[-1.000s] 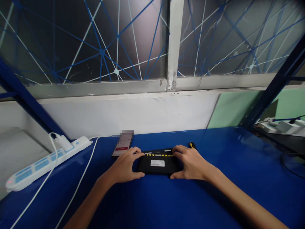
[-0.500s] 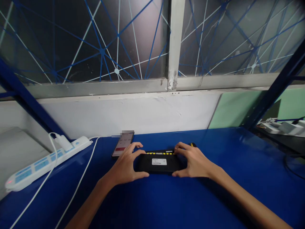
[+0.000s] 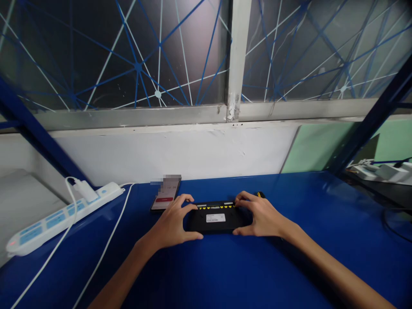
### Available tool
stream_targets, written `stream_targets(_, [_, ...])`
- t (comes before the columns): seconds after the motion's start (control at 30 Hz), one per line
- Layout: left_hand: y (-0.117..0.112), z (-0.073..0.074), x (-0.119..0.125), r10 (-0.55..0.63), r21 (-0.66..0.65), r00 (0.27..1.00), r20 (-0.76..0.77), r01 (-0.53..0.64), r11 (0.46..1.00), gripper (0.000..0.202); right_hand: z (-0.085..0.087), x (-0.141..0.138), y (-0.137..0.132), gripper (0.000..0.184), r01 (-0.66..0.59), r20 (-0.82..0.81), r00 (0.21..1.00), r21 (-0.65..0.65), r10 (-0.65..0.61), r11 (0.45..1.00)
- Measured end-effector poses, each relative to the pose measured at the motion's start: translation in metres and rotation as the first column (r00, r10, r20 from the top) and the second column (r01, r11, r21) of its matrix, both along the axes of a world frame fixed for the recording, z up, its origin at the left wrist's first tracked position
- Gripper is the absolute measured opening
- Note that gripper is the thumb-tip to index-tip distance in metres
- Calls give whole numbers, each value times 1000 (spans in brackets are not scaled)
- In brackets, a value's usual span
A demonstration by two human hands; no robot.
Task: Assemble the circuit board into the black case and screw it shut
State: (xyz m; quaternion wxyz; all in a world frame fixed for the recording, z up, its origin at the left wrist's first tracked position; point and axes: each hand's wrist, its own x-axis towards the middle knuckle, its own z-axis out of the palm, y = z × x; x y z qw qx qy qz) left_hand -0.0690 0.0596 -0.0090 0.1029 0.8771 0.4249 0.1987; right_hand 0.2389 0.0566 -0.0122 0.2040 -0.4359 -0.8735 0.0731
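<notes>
Both hands hold a flat black case (image 3: pixel 196 223) at the middle of the blue table. It has a white label (image 3: pixel 215 218) on its upper face and a row of yellow marks along its far side. My left hand (image 3: pixel 175 219) grips the left end, thumb at the near edge and fingers at the far edge. On the right end, my right hand (image 3: pixel 259 214) is closed in the same way. Behind the right fingers lies a small black-and-yellow object (image 3: pixel 260 195), partly hidden. What the yellow marks are is too small to tell.
A phone (image 3: pixel 165 195) lies behind my left hand, its screen partly blurred. At left, a white power strip (image 3: pixel 64 219) with a plugged-in charger (image 3: pixel 85 191) and white cables (image 3: pixel 106 249) crosses the blue table (image 3: pixel 206 274). A wall and windows stand behind.
The case has tilted slightly, so more of its far side with the yellow marks shows. Both hands keep their grip and have hardly moved.
</notes>
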Motion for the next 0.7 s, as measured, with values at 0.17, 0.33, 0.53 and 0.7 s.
stream_targets(0.17, [1, -2, -1, 1, 8, 1000, -8, -1, 1000, 59, 1, 2, 0, 62, 4, 0, 1000, -3, -4, 1000])
stream_targets(0.33, [0, 1, 1, 4, -28, 1000, 1, -4, 1000, 58, 3, 3, 0, 63, -11, -14, 1000, -27, 11, 1000])
stream_targets(0.53, [-1, 0, 1, 4, -25, 999, 39, -3, 1000, 57, 5, 5, 2, 61, -3, -26, 1000, -30, 2, 1000])
stream_targets(0.7, [0, -2, 1, 15, -68, 1000, 2, -14, 998, 60, 3, 4, 2, 63, -1, -13, 1000, -27, 1, 1000])
